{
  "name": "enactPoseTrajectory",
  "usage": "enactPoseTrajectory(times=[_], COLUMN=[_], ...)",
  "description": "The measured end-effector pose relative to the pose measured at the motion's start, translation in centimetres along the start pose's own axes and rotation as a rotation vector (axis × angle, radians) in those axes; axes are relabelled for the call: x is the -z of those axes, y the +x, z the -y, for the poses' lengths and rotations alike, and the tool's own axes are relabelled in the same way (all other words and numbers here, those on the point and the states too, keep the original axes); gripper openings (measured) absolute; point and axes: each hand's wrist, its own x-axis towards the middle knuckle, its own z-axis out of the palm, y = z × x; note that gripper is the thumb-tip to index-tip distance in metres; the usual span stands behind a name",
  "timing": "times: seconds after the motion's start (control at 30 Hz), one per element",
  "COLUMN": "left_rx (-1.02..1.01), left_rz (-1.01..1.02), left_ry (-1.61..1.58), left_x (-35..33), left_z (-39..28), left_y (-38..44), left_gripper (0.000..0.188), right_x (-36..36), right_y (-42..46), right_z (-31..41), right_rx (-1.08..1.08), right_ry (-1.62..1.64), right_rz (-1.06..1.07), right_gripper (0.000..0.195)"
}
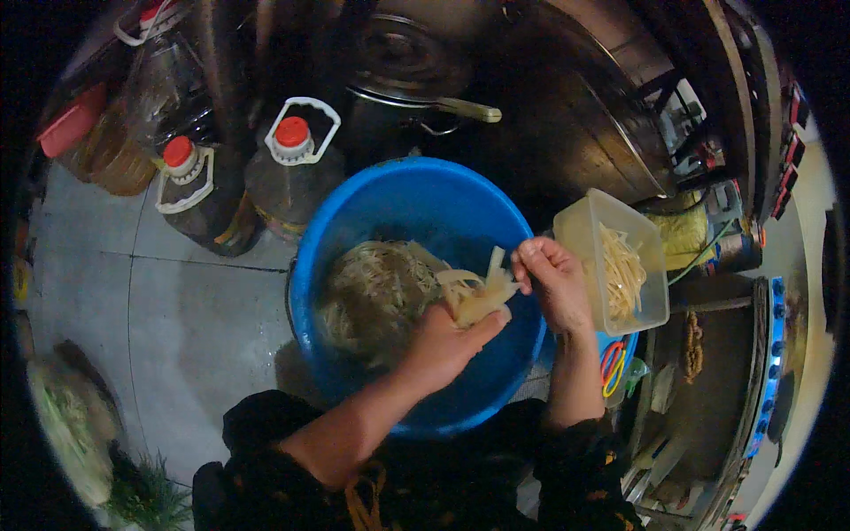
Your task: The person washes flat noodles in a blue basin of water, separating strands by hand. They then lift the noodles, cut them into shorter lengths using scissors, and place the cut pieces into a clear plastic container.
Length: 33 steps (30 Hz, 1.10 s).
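Observation:
Over a round blue plastic basin (425, 166), my left hand (448, 342) is closed around a bundle of pale, flat noodle-like strips (481, 292), whose ends stick up past the fingers. My right hand (551, 275) is just right of the bundle, above the basin's right rim, fingers bent; whether it pinches a strip end cannot be told. A tangled mass of thin, translucent noodles (382, 292) lies in the left part of the basin. Beside my right hand, a clear plastic container (654, 279) holds more pale strips (623, 272).
Large plastic jugs with red caps (292, 149) (182, 172) stand behind and left of the basin. A dark pot with a lid and handle (471, 109) is at the back. Leafy greens (149, 494) lie on the tiled floor (192, 332). Shelving (710, 372) stands at the right.

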Motion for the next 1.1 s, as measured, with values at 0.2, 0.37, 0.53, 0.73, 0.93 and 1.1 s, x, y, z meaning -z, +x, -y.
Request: enactPoseTrajectory(times=[0.2,0.37,0.53,0.73,0.93,1.1], left_rx=[-0.161,-0.167,0.173,0.215,0.278,0.039], left_rz=[0.144,0.259,0.196,0.04,-0.195,-0.076], left_ry=[0.225,0.221,-0.193,-0.7,-0.455,-0.312], left_x=[0.0,-0.2,0.5,1.0,0.9,1.8], left_z=[0.7,0.6,0.4,0.1,-0.1,-0.9], left_y=[-0.3,-1.1,-0.4,0.4,0.7,1.0], left_gripper=[0.035,0.038,0.024,0.021,0.022,0.032], right_x=[-0.3,-0.7,-0.6,-0.4,-0.4,0.4], right_y=[-0.3,1.1,1.7,1.1,-0.2,-1.2], right_z=[-1.4,-4.3,-1.9,-0.6,1.3,1.6], right_rx=[-0.418,-0.359,-0.126,0.047,0.12,0.045], right_ry=[-0.165,0.379,0.683,0.642,0.527,0.327], right_rz=[0.038,0.352,0.099,0.004,-0.033,0.143], right_gripper=[0.055,0.055,0.029,0.026,0.025,0.026])
